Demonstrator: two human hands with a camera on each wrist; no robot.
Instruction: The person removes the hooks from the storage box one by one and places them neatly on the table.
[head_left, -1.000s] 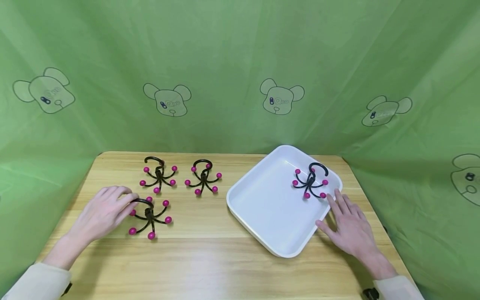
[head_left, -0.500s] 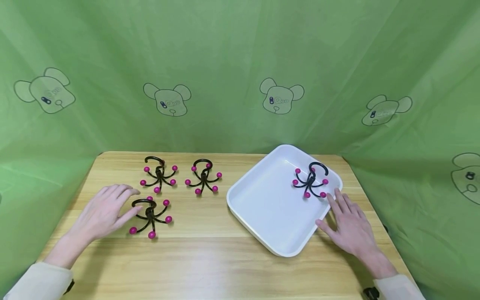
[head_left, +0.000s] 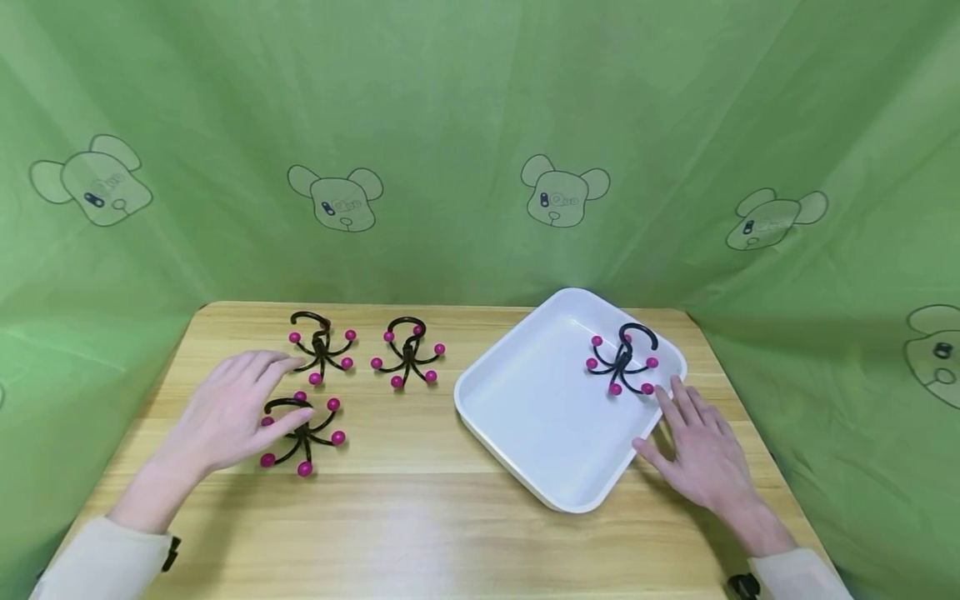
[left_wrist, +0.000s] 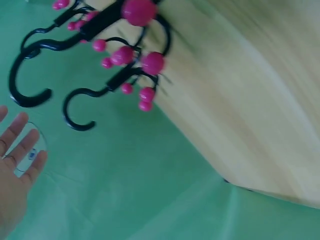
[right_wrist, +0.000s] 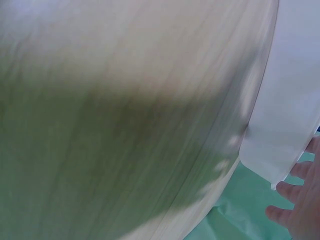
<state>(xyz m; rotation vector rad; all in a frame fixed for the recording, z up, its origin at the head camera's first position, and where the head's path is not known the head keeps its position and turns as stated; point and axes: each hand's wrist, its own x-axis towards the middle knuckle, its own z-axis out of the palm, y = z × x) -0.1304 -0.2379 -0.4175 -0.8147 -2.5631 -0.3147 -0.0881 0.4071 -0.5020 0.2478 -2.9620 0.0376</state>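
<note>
My left hand [head_left: 228,412] reaches over the front black hook hanger [head_left: 303,432], which has several pink-tipped prongs. The thumb overlaps its hook in the head view, and the fingers extend toward the rear left hanger [head_left: 320,346]. Spread fingers of that left hand [left_wrist: 15,180] appear apart from the hooks in the left wrist view. My right hand [head_left: 705,458] lies at the right rim of the white tray [head_left: 540,417], fingers spread, fingertips right at the edge. Inside the tray stands another such hanger [head_left: 622,360], close to those fingertips.
A matching hanger [head_left: 408,354] stands near the table's back, left of the tray. Bare wooden tabletop [head_left: 390,533] stretches across the front. A green curtain [head_left: 450,125] printed with mouse heads surrounds the table at the back and sides.
My left hand has let go of the front hanger's hook, opened its fingers, and moved forward and right over it. The right hand and tray stay put.
</note>
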